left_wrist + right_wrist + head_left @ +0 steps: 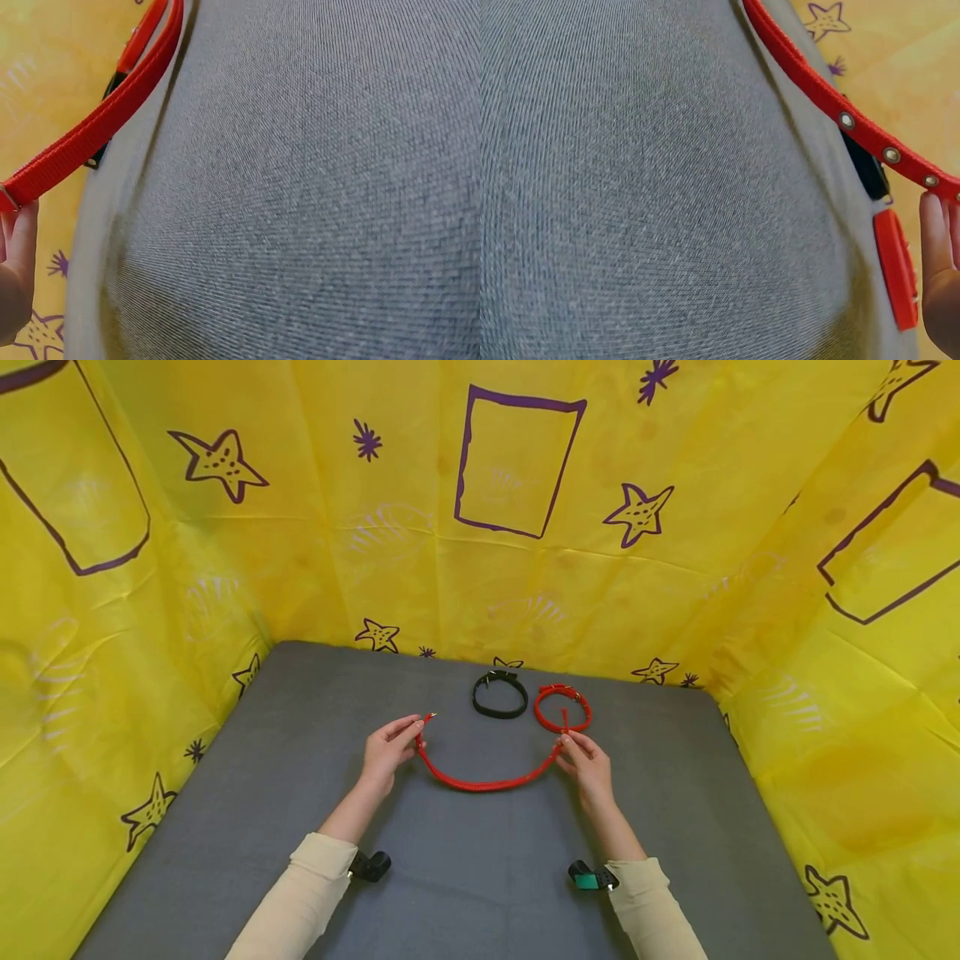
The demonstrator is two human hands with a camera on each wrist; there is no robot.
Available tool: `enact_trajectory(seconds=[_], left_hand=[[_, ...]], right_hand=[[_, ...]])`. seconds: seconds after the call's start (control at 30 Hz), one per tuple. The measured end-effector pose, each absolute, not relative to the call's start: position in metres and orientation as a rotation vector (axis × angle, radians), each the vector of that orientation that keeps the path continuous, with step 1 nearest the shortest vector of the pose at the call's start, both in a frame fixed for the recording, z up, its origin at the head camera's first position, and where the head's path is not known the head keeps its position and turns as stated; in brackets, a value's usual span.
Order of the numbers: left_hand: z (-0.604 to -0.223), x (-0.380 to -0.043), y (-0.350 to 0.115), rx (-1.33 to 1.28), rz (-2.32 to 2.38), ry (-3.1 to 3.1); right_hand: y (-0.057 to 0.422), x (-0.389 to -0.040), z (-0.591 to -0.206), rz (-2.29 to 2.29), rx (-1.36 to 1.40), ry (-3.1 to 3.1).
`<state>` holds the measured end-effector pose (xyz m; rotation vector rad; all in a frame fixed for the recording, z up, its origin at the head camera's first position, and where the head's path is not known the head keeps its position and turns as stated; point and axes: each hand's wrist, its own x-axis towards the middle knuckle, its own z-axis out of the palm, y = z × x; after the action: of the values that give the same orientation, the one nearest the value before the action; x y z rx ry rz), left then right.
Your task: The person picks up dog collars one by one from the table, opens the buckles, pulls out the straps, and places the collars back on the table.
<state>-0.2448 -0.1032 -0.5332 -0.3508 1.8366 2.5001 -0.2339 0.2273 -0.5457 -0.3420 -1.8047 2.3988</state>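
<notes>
A red collar (483, 786) hangs in a shallow curve between my two hands, above the grey cloth. My left hand (390, 750) pinches its buckle end; a small metal tip sticks out past the fingers. My right hand (587, 763) pinches the other end, and a short piece of strap rises above the fingertips. Metal-rimmed holes run along the collar (845, 120) near the right fingers in the right wrist view. In the left wrist view, the left fingers (24, 240) touch the strap beside a metal loop.
A buckled black collar (500, 715) lies looped at the back of the grey cloth-covered table (465, 893). Just right of it lies a second red collar (542, 714), also looped, partly behind the held strap's end. Yellow patterned cloth walls (420, 568) enclose the back and sides.
</notes>
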Motion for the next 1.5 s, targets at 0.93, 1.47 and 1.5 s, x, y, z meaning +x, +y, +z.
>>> enact_trajectory(seconds=[0.93,1.47,1.5], left_hand=[[-0.557,-0.26,-0.124,-0.632,2.487,1.815],[-0.569,-0.267,-0.129,-0.552,2.139,2.395],[-0.569,-0.268,-0.129,-0.528,2.101,2.452]], right_hand=[[0.257,-0.24,-0.57,2.333,-0.688,-1.721],[0.265,-0.248,-0.568,2.159,-0.809,-1.945],[0.265,-0.249,-0.568,2.147,-0.809,-1.962]])
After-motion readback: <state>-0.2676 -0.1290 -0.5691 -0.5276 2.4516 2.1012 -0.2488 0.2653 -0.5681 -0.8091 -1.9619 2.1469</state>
